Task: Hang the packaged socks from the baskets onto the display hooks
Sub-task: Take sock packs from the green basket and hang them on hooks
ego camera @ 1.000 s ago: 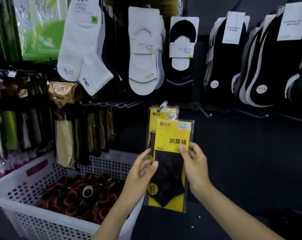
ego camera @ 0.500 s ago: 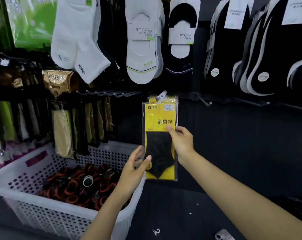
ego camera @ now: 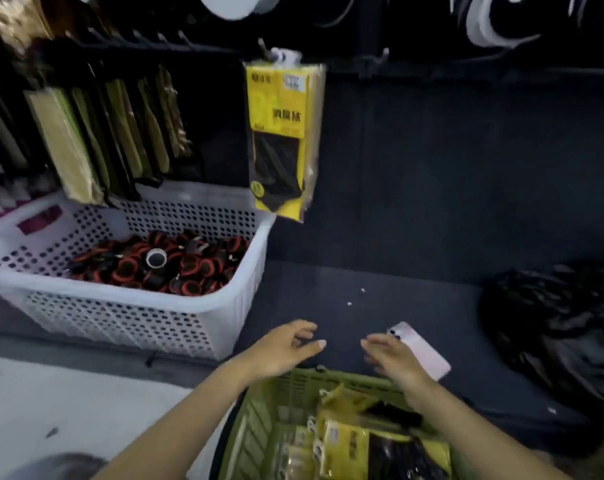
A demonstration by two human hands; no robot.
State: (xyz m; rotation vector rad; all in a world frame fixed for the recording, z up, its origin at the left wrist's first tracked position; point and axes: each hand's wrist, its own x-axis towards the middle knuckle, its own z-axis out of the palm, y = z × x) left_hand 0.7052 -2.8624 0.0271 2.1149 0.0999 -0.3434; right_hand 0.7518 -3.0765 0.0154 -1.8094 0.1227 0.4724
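A yellow and black sock pack (ego camera: 282, 140) hangs from a display hook (ego camera: 280, 54) at the upper middle, with no hand on it. Low in the view stands a green basket (ego camera: 259, 424) holding several more yellow sock packs (ego camera: 349, 448). My left hand (ego camera: 282, 348) hovers over the basket's far rim, fingers spread and holding nothing. My right hand (ego camera: 394, 358) is beside it to the right, also held apart and holding nothing. The picture is blurred by head motion.
A white perforated basket (ego camera: 221, 317) with red and black round items (ego camera: 162, 265) sits on the left. A pink phone (ego camera: 420, 349) lies on the dark shelf behind my right hand. A black plastic bag (ego camera: 556, 323) lies at the right. Packaged goods (ego camera: 96, 140) hang upper left.
Both hands let go of the sock pack, which now hangs on the hook. They dropped down to the green basket, and the view tilted downward.
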